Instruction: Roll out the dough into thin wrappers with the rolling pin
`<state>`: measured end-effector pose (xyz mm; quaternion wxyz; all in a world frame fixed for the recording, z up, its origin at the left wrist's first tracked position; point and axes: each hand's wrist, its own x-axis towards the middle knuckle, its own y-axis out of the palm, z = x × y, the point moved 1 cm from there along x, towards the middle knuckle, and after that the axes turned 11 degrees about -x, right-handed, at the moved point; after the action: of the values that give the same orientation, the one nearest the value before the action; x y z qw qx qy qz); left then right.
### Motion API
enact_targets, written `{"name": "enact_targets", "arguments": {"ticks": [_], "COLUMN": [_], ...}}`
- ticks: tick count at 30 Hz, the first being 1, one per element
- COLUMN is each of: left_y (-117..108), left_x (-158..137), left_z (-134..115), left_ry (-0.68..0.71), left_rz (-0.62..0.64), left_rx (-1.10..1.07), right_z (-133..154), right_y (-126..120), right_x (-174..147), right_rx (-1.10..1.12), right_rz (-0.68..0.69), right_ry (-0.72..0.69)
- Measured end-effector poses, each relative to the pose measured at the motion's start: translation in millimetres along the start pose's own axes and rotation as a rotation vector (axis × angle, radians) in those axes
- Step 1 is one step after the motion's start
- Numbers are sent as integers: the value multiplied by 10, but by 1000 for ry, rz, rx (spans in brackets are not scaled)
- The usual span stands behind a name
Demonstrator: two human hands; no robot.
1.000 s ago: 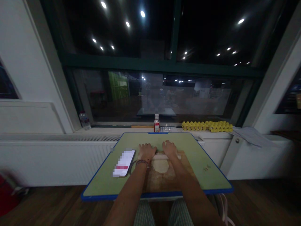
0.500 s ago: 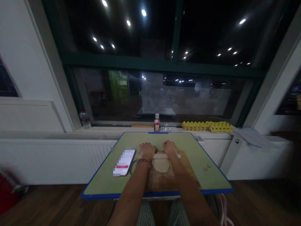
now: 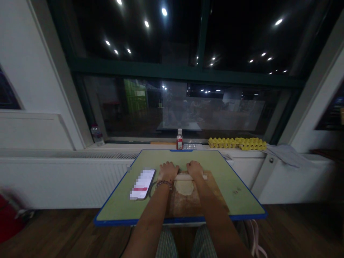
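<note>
Against the table's (image 3: pixel 242 206) near edge lies a wooden board (image 3: pixel 185 208), a flat dough sheet (image 3: pixel 184 187) around its middle. Along the sheet's far edge runs the rolling pin (image 3: pixel 184 177); left hand (image 3: pixel 168 171) and right hand (image 3: pixel 195 169) lie palm down over it, fingers bent, though their grip underneath cannot be told. Even pressure from both palms should keep the thickness uniform.

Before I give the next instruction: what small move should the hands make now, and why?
Probably draw the rolling pin toward the body over the flat dough: the pin lies along the dough's far side, with the left hand and right hand on it, and the dough spreads nearer the body on the wooden board.
</note>
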<state>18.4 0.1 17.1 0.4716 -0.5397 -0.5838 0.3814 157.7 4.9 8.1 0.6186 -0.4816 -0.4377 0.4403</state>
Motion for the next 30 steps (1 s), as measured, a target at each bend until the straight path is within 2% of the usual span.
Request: {"name": "enact_targets", "arguments": {"ticks": [14,23,30], "left_y": [1,-15,76], "left_x": [-4,-16,34], "left_z": [-8,-11,47], "left_ry": [8,4,20], "left_rz": [-10,7,-32], "left_rx": [-30,-35,-103], "right_z": [0,18,42], "right_y": [11,15,-32], "right_x": [-20,-22,-56], "right_rx": [14,32,65], "right_rz": [0,1,-40], "right_ry": [15,-100,-174]}}
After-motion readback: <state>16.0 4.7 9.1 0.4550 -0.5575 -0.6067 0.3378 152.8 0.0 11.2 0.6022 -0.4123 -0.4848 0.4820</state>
